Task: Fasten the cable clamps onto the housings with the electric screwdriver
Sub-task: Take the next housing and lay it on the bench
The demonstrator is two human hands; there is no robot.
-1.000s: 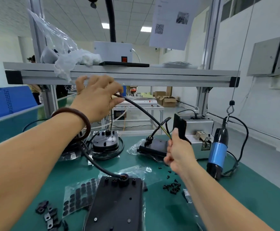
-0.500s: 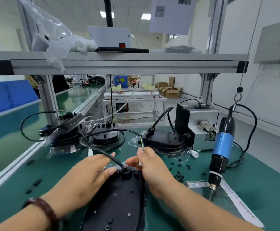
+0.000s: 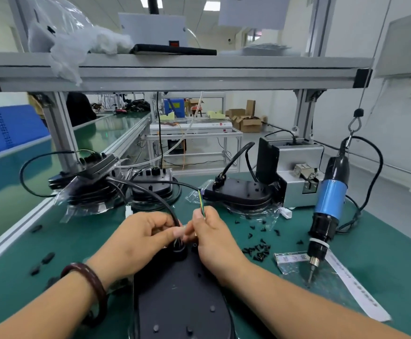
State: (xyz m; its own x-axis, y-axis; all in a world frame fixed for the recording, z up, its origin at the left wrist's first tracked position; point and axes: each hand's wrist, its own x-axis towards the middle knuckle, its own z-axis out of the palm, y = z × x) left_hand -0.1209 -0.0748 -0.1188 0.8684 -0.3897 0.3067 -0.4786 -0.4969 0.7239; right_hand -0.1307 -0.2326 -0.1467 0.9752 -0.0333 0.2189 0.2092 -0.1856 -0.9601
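early: left hand (image 3: 145, 237) pinches cable (image 3: 161, 203) at housing (image 3: 182, 304), right hand (image 3: 215, 241) pinches wires (image 3: 201, 204); screwdriver (image 3: 331, 199) right of housing untouched, fastening likely not begun.

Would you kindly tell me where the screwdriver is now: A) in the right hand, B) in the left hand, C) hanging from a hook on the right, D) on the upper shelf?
C: the screwdriver hangs from a hook, untouched, while the left hand grips the cable and the right hand pinches the wires.
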